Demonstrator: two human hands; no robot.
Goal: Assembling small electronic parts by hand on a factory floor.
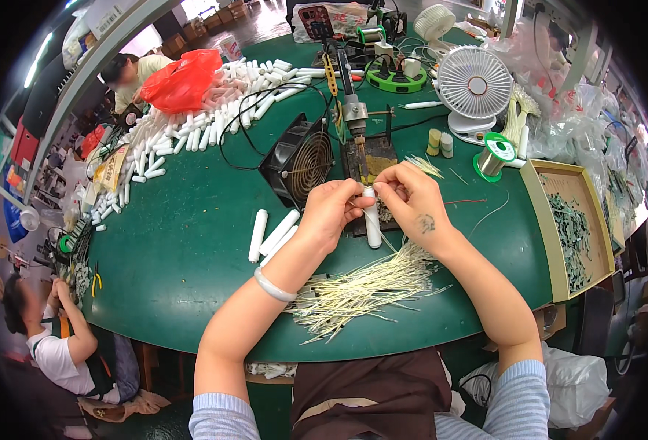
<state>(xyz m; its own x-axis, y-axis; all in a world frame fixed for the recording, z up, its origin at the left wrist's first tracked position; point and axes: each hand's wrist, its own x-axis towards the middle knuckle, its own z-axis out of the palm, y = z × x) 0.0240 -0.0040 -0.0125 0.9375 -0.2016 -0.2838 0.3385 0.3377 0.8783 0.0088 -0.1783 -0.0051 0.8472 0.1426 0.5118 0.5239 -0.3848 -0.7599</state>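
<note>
A white cylinder [373, 227] stands out below my fingertips, its upper end between my two hands. My left hand [329, 210] is closed, its fingers gripping the cylinder near that end. Pinched at the same end, my right hand [414, 196] closes on something too small to make out. Just beyond my fingers, a soldering iron [360, 139] points down from its stand. Thin pale-yellow wires [368, 290] lie in a loose heap nearer to me. Several more white cylinders [258, 235] rest left of my left hand.
A black fan [299, 163] stands left of the iron, a white fan [475, 86] at far right. A solder spool [494, 155] sits near a shallow box [563, 231] of small green parts. White cylinders [214, 117] pile up far left under a red bag [181, 79]. Other people sit leftward.
</note>
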